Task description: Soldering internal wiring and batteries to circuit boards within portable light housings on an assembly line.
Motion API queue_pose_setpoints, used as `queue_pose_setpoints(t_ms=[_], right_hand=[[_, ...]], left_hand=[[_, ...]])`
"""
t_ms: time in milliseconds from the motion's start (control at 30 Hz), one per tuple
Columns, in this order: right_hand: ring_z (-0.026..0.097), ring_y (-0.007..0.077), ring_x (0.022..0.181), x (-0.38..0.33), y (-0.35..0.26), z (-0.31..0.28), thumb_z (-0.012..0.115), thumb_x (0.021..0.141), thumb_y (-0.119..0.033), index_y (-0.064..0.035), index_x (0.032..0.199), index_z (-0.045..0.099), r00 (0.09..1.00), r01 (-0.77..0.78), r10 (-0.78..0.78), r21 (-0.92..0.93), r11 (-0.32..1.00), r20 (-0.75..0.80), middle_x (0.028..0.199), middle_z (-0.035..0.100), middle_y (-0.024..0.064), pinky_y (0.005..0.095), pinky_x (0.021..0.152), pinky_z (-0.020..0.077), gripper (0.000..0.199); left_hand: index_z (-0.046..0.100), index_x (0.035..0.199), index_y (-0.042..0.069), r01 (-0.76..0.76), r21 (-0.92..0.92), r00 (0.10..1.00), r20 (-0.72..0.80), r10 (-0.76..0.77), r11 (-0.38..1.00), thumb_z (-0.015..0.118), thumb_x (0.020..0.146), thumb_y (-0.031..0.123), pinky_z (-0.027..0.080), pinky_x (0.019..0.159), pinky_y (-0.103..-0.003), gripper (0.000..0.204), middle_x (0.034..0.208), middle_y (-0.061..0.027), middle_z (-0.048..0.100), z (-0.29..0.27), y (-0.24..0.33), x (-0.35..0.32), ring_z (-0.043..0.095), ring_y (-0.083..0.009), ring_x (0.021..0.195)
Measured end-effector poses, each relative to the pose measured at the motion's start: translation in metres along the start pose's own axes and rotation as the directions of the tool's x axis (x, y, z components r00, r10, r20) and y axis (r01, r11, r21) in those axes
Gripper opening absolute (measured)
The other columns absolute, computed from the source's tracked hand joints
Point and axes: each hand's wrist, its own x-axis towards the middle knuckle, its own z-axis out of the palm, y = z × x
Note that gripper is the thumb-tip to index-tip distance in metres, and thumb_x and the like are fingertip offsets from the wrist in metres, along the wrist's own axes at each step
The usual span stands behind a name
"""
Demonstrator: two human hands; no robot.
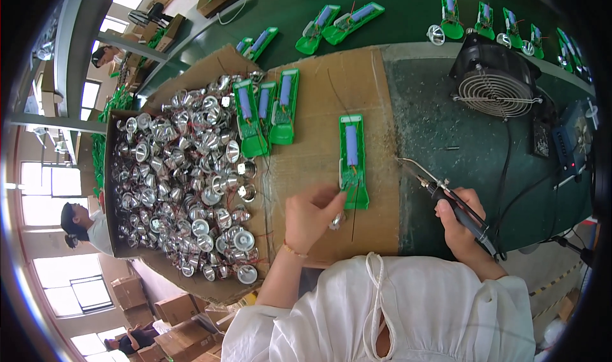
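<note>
A green plastic flashlight shell (pixel 362 198) lies in front of me on cardboard, with a purple-blue cylindrical battery (pixel 351 146) and thin wires in it. At its lower left edge is my left hand (pixel 312 214), slightly blurred, its fingers closed together. A small silver reflector cup (pixel 336 220) peeks out under these fingers, mostly hidden. My right hand (pixel 460 221) is wrapped round a soldering iron (pixel 464 216). The iron's tip points up and left, right of the shell and apart from it; a thin bent strand of solder wire (pixel 417 165) runs beside the tip.
A cardboard box (pixel 120 250) full of silver reflector cups (pixel 191 164) stands left. Several green shells (pixel 285 107) lie beside it, others along the far bench (pixel 408 17). A black fan (pixel 497 75) and a blue soldering station (pixel 570 142) stand right, cables trailing. People sit farther off.
</note>
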Motion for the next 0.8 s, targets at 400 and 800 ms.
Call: queue_pose_setpoints(t_ms=[400,800], right_hand=[[0.056,0.0103,0.057,0.008,0.009,0.002,0.068,0.078,-0.010,-0.0020,0.086,0.054,0.990,-0.140,0.140,-0.003,0.990,0.007,0.066,0.060,0.0061,0.0243,0.053,0.0455,0.018],[0.056,0.0095,0.059,0.010,0.013,0.004,0.063,0.078,-0.006,-0.0001,0.088,0.054,0.974,-0.220,0.225,0.109,0.969,-0.031,0.066,0.059,0.0059,0.0235,0.054,0.0454,0.015]], left_hand=[[0.070,0.087,0.009,-0.306,0.526,0.888,-0.141,0.437,0.793,0.068,0.070,0.038,0.051,0.066,-0.035,0.034,0.079,-0.0115,0.066,0.065,0.095,0.262,0.064,-0.0277,0.073],[0.063,0.070,0.010,-0.432,0.731,0.826,0.086,0.557,0.528,0.061,0.074,0.025,0.047,0.052,-0.038,0.016,0.066,-0.0077,0.057,0.037,0.045,0.118,0.058,-0.0265,0.059]])
